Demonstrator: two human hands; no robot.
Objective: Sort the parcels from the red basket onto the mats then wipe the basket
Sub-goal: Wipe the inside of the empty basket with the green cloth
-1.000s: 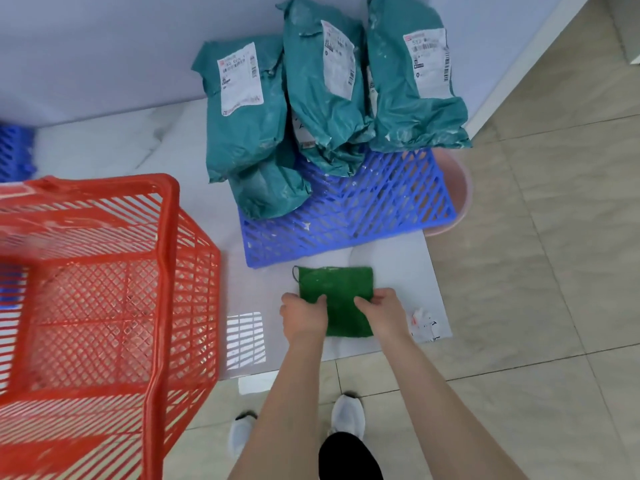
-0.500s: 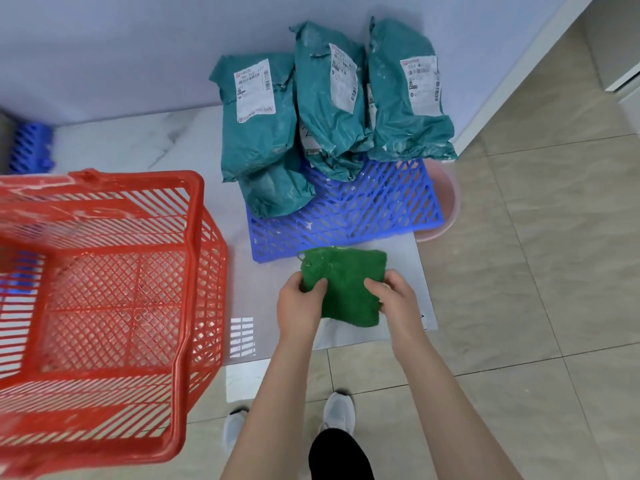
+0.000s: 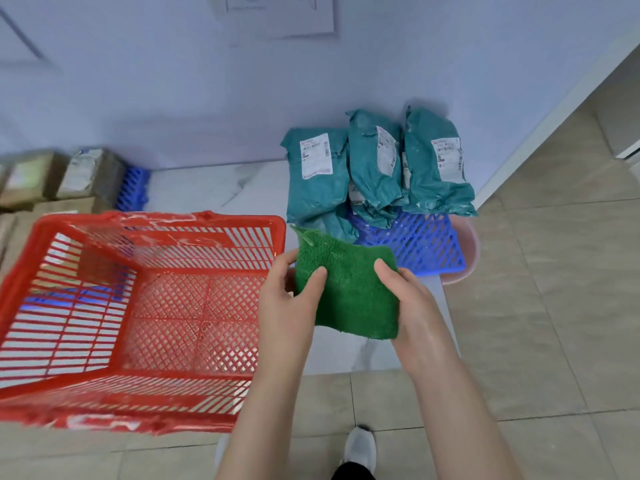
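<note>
Non-task items I can log from the head view:

1. Pink basin (image 3: 471, 252), partly tucked under the blue lattice, only its right rim showing.
2. Paper sheet (image 3: 277, 13) stuck on the pale blue wall (image 3: 138, 91); its print is too blurred for me to read.
3. White baseboard (image 3: 554, 126) running diagonally at right.
4. Beige tiled floor (image 3: 554, 323) with thin grout lines.
5. White marble-look slab (image 3: 221, 188) against the wall.
6. White shoe (image 3: 361, 449) at the bottom edge.

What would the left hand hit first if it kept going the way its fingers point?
Beyond the green cloth it grips, the left hand points up-right toward the teal parcels on the blue mat; likely those first, depth unclear.
</note>
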